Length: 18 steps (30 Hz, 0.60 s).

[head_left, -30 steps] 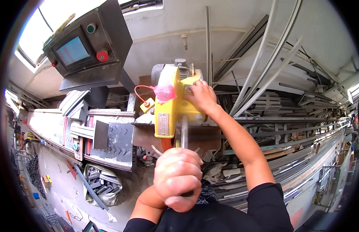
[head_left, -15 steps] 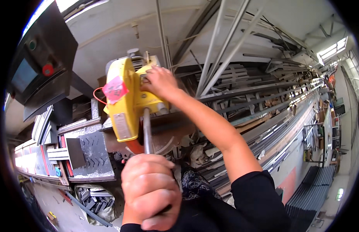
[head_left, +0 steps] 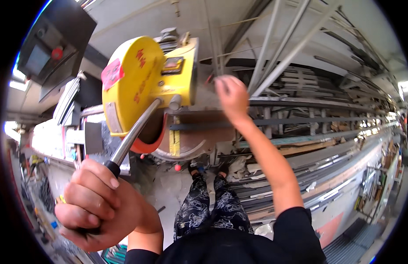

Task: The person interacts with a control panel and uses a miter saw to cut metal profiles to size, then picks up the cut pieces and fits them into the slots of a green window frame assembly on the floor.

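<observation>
My left hand (head_left: 98, 202) is closed round the black grip at the end of the metal handle (head_left: 136, 132) of a yellow cut-off saw (head_left: 140, 75). The handle slants up to the saw's yellow head, and its rounded guard carries a pink label (head_left: 112, 75). An orange-red rim (head_left: 149, 147) shows below the guard. My right hand (head_left: 233, 99), a little blurred, is in the air to the right of the saw head, apart from the switch (head_left: 173, 65). Its fingers look loosely bent, with a gap between them, and nothing shows in them. A long dark bar (head_left: 204, 126) crosses the saw's base.
A black control box (head_left: 59, 48) with a red button stands at the upper left. Long metal profiles (head_left: 274, 171) lie stacked on racks to the right. Pale posts (head_left: 278, 57) slant behind the saw. My legs (head_left: 213, 198) stand in front of it.
My right hand has come off the saw's switch area and moved right. The handle in my left hand has swung toward the lower left, and the whole view has shifted.
</observation>
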Tool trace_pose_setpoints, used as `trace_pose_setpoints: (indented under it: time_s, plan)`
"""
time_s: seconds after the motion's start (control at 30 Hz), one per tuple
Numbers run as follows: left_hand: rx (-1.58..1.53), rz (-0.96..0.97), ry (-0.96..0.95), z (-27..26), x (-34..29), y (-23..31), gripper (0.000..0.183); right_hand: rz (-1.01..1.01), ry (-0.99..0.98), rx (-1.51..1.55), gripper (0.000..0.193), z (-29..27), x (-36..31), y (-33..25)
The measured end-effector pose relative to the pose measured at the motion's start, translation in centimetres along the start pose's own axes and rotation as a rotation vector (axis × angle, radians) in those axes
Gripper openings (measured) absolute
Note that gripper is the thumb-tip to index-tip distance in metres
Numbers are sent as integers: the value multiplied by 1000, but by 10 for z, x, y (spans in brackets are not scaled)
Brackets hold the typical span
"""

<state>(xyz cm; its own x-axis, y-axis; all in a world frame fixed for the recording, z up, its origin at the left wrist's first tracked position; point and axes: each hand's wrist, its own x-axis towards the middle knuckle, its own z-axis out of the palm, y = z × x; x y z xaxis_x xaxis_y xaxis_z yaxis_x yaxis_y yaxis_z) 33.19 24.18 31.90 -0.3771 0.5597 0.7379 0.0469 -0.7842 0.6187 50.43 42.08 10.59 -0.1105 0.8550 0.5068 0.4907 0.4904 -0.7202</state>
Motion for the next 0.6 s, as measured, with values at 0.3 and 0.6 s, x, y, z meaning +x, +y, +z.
trace_pose_setpoints:
  time_s: [0.3, 0.6]
  plan:
    - [-5, 4, 101, 8, 2, 2, 21, -28, -701, -643, 41, -41, -151, 170]
    - [-39, 13, 70, 1, 0, 2, 14, -113, -704, -825, 38, -30, -137, 196]
